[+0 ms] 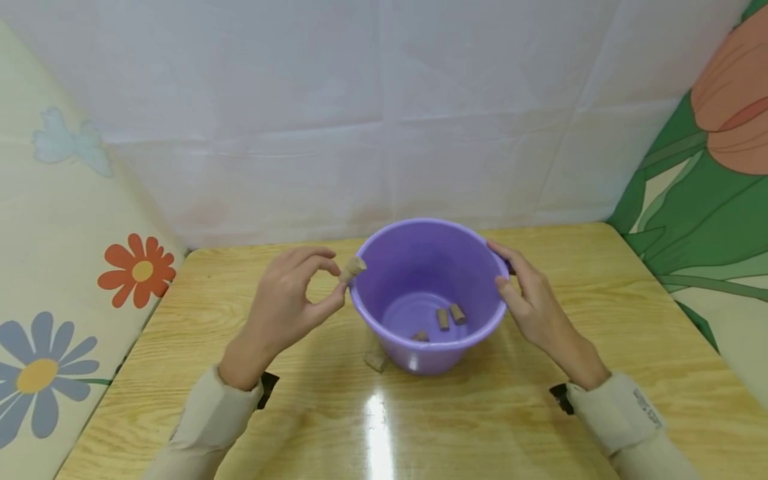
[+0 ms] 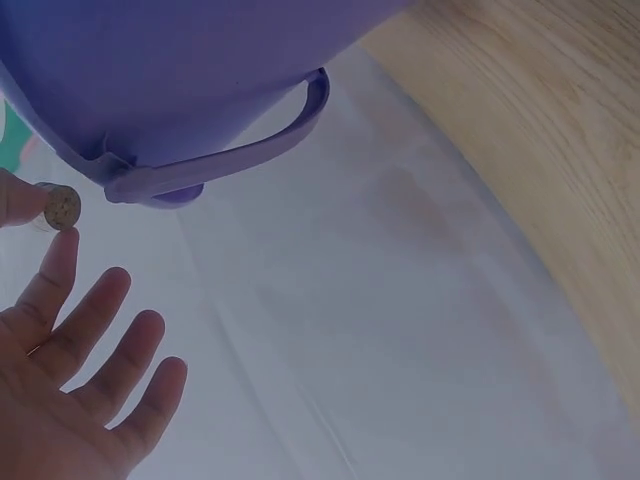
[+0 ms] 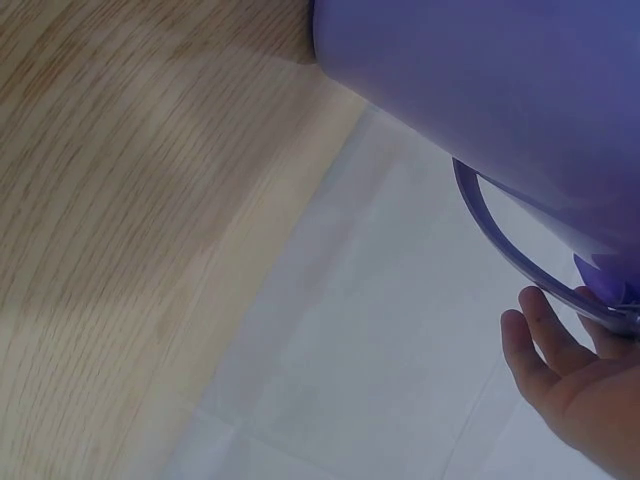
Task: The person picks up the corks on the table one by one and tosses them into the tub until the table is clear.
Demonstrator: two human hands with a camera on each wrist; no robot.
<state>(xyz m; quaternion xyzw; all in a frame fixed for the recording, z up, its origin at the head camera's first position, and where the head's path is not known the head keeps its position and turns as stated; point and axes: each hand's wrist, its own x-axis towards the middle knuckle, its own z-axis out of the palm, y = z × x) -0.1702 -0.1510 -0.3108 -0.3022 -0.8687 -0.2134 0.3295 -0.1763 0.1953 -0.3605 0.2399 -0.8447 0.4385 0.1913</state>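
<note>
Between thumb and index finger, my left hand (image 1: 282, 303) pinches a light brown cork (image 1: 353, 268) at the left rim of a purple bucket (image 1: 414, 358). The left wrist view shows the cork's round end (image 2: 63, 206), with the other fingers spread apart. My right hand (image 1: 537, 310) grips the bucket's right rim, thumb over the edge. Three brown corks are visible at the bottom of the bucket: one cork (image 1: 443, 319), another cork (image 1: 458, 314) close beside it, and a third cork (image 1: 420, 337) partly hidden by the front rim.
Another cork (image 1: 376, 361) lies on the wooden table (image 1: 288, 427), just left of the bucket's base. The bucket's purple handle (image 3: 500, 235) hangs behind it. A white sheet (image 1: 300, 100) covers the back, and flower-printed panels (image 1: 36, 233) flank the table.
</note>
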